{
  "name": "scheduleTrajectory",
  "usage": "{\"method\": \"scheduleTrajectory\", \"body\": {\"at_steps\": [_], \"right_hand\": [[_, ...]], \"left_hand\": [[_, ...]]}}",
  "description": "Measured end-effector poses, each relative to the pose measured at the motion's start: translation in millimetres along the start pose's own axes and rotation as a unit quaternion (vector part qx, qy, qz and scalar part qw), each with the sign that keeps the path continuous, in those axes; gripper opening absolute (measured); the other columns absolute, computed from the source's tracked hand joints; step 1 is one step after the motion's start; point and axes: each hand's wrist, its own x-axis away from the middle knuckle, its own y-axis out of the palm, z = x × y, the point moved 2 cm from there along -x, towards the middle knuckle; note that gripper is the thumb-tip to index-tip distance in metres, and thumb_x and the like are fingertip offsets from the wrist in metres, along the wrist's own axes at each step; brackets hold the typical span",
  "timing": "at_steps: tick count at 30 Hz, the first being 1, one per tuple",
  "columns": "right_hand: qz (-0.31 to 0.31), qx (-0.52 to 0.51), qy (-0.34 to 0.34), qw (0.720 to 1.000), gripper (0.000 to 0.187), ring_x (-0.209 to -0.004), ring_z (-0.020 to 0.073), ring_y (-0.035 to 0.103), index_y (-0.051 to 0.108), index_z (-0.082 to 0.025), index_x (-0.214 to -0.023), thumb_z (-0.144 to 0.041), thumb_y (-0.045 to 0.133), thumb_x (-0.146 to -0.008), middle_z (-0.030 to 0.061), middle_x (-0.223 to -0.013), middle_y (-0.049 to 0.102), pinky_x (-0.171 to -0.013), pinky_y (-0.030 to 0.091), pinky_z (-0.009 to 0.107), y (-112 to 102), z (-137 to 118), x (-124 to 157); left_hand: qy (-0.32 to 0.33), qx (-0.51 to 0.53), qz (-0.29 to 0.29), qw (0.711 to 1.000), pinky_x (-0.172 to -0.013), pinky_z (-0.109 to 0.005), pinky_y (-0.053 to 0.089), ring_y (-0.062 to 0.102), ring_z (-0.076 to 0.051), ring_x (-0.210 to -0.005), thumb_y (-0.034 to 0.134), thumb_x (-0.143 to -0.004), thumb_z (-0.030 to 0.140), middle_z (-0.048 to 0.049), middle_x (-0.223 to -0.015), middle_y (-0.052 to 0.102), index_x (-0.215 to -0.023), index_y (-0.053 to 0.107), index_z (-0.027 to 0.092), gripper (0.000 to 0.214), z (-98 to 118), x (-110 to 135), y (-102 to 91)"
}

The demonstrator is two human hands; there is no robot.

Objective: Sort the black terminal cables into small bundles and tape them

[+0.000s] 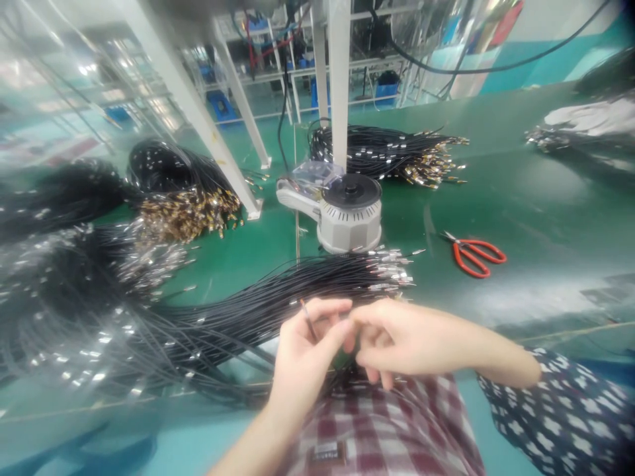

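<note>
My left hand [308,347] is closed in front of my body, its thumb and fingers pinched together. A thin dark cable end [308,320] with a reddish tip sticks up between its fingers. My right hand [397,336] meets it at the fingertips, fingers bent and drawn together; whatever they pinch is hidden. Just beyond both hands, a long bundle of black cables [258,297] lies across the table, its silvery connector ends [391,271] pointing right. Some cables also hang below the hands by the checkered cloth [397,423] over my lap.
A white round tape dispenser [350,221] stands behind the cable bundle. Red-handled cutters [476,256] lie to the right on the green table [526,198]. More cable coils with brass-coloured ends [183,215] are at left and behind a white post [339,86]. White gloves [595,118] rest far right.
</note>
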Motion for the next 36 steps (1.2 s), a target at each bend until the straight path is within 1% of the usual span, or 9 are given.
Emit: {"method": "scheduleTrajectory", "body": {"at_steps": [10, 13, 15, 17, 21, 25, 29, 33, 36], "right_hand": [[-0.003, -0.062, 0.005, 0.998, 0.024, -0.052, 0.013, 0.067, 0.055, -0.015, -0.103, -0.013, 0.051, -0.08, 0.0013, -0.068, 0.068, -0.047, 0.047, 0.018, 2.2, 3.3, -4.8], [0.004, -0.128, -0.004, 0.992, 0.056, -0.052, 0.0124, 0.067, 0.04, -0.021, -0.135, -0.014, 0.056, -0.081, -0.0004, -0.072, 0.07, -0.048, 0.045, 0.018, 5.7, 9.6, -8.6], [0.062, -0.155, -0.009, 0.986, 0.078, -0.055, 0.0128, 0.068, 0.02, -0.026, -0.147, -0.014, 0.059, -0.08, 0.0001, -0.079, 0.071, -0.051, 0.048, 0.021, 7.2, 14.7, -10.7], [0.14, -0.171, -0.024, 0.975, 0.087, -0.06, 0.0134, 0.069, 0.018, -0.027, -0.147, -0.017, 0.067, -0.075, 0.0027, -0.091, 0.07, -0.056, 0.05, 0.024, 7.9, 18.4, -11.9], [0.266, -0.197, -0.09, 0.939, 0.073, -0.076, 0.0158, 0.068, 0.042, -0.023, -0.128, -0.021, 0.079, -0.065, 0.0062, -0.103, 0.069, -0.063, 0.051, 0.026, 10.8, 18.5, -12.8], [0.347, -0.237, -0.122, 0.899, 0.04, -0.072, 0.0143, 0.068, 0.052, -0.021, -0.104, -0.02, 0.076, -0.071, 0.001, -0.081, 0.072, -0.066, 0.051, 0.026, 12.8, 19.1, -14.1], [0.362, -0.296, -0.128, 0.875, 0.032, -0.066, 0.0127, 0.069, 0.052, -0.02, -0.088, -0.02, 0.078, -0.069, -0.0027, -0.072, 0.069, -0.063, 0.052, 0.023, 6.8, 23.3, -14.2], [0.346, -0.33, -0.15, 0.865, 0.025, -0.07, 0.0141, 0.072, 0.055, -0.019, -0.087, -0.026, 0.076, -0.074, -0.0033, -0.075, 0.064, -0.049, 0.044, 0.017, -0.5, 21.4, -11.8], [0.338, -0.313, -0.169, 0.871, 0.028, -0.073, 0.0129, 0.07, 0.056, -0.02, -0.088, -0.023, 0.078, -0.071, -0.0029, -0.079, 0.064, -0.057, 0.049, 0.019, -2.7, 15.9, -11.4]], "left_hand": [[0.066, -0.073, 0.015, 0.995, -0.054, -0.021, 0.041, 0.052, -0.009, -0.058, 0.07, -0.078, 0.02, 0.0009, -0.069, 0.057, -0.07, 0.064, 0.015, 0.011, 3.2, -1.4, 3.4], [0.001, -0.001, 0.021, 1.0, -0.047, -0.018, 0.031, 0.04, -0.004, -0.048, 0.072, -0.077, 0.024, 0.004, -0.062, 0.053, -0.071, 0.064, 0.014, 0.014, -2.4, -3.4, 0.7], [-0.039, 0.056, 0.022, 0.997, -0.044, -0.018, 0.025, 0.032, -0.002, -0.044, 0.074, -0.076, 0.027, 0.006, -0.058, 0.049, -0.072, 0.063, 0.014, 0.017, -5.1, -4.3, -1.0], [-0.057, 0.092, 0.023, 0.994, -0.043, -0.018, 0.021, 0.028, -0.001, -0.042, 0.076, -0.074, 0.027, 0.0071, -0.056, 0.046, -0.072, 0.063, 0.013, 0.02, -5.4, -5.0, -2.4], [-0.076, 0.116, 0.033, 0.99, -0.043, -0.018, 0.018, 0.024, -0.001, -0.042, 0.079, -0.071, 0.028, 0.0083, -0.053, 0.041, -0.07, 0.062, 0.012, 0.022, -3.3, -6.4, -3.6], [-0.07, 0.117, 0.039, 0.99, -0.043, -0.019, 0.019, 0.025, 0.0, -0.042, 0.078, -0.072, 0.026, 0.0063, -0.059, 0.046, -0.077, 0.064, 0.012, 0.02, -1.6, -5.0, -1.8], [-0.03, 0.167, 0.044, 0.985, -0.047, -0.021, 0.026, 0.033, -0.003, -0.047, 0.066, -0.083, 0.032, 0.0018, -0.075, 0.055, -0.1, 0.064, 0.018, 0.022, 1.3, -0.7, 0.2], [-0.016, 0.16, 0.011, 0.987, -0.051, -0.024, 0.034, 0.04, -0.007, -0.053, 0.055, -0.09, 0.031, -0.0011, -0.079, 0.056, -0.081, 0.065, 0.016, 0.02, 0.4, 0.7, -1.6], [0.022, 0.052, 0.009, 0.998, -0.07, -0.026, 0.043, 0.054, -0.013, -0.072, 0.06, -0.088, 0.027, -0.0039, -0.083, 0.061, -0.078, 0.07, 0.016, 0.018, -1.1, -0.6, -7.9]]}}
